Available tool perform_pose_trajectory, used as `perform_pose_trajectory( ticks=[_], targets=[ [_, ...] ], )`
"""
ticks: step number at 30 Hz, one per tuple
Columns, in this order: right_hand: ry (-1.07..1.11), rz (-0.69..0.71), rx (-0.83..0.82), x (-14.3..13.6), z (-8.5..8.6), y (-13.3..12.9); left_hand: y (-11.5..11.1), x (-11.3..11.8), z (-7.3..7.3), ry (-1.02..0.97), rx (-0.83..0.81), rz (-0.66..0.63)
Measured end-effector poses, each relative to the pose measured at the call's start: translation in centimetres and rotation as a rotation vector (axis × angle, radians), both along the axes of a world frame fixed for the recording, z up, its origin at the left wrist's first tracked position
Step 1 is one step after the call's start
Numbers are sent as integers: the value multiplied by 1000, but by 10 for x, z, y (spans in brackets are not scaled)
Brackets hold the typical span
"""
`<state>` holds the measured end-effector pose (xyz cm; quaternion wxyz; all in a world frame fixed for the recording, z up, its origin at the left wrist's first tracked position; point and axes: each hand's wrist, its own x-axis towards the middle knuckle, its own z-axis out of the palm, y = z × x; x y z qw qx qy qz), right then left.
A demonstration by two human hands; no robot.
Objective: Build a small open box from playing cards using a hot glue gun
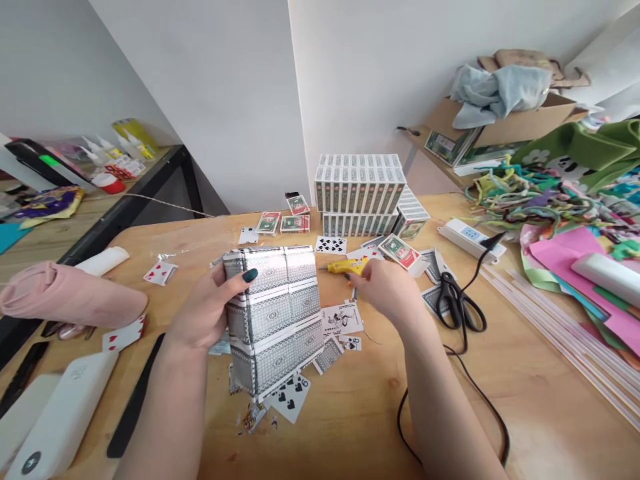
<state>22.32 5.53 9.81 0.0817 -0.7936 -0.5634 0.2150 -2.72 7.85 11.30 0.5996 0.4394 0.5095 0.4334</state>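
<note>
Left hand clamps playing-card box over table; right hand grips yellow glue gun. Nozzle sits near box; a slip could smear glue or scorch cards.

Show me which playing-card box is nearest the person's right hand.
The loose green-and-red box, just beyond the right hand and in front of the stacked boxes; the other loose boxes sit farther away, left of the stack.

Scissors right of scattered cards, card boxes behind.
</note>
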Motion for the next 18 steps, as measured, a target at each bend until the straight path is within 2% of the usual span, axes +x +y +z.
perform_pose_trajectory(
  ticks=[1, 3, 6, 9, 14, 18],
  targets=[
    [-83, -42, -82, 7, -9, 6, 1, 0, -1, -10, 1, -2],
    [-117, -38, -194, 14, -28, 15, 2, -1, -2, -25, 3, -12],
    [-134, -61, -194, 9, -51, 25, 2, -2, -4, -41, -3, -23],
    [-125, -93, -165, 1, -63, 29, 3, -3, -5, -50, 3, -20],
    [-68, -99, -84, 3, -60, 29, 2, -2, -5, -80, -16, -17],
    [-20, -193, 60, 10, -42, 24, 2, -2, -3, -98, -24, -20]
  ],
)
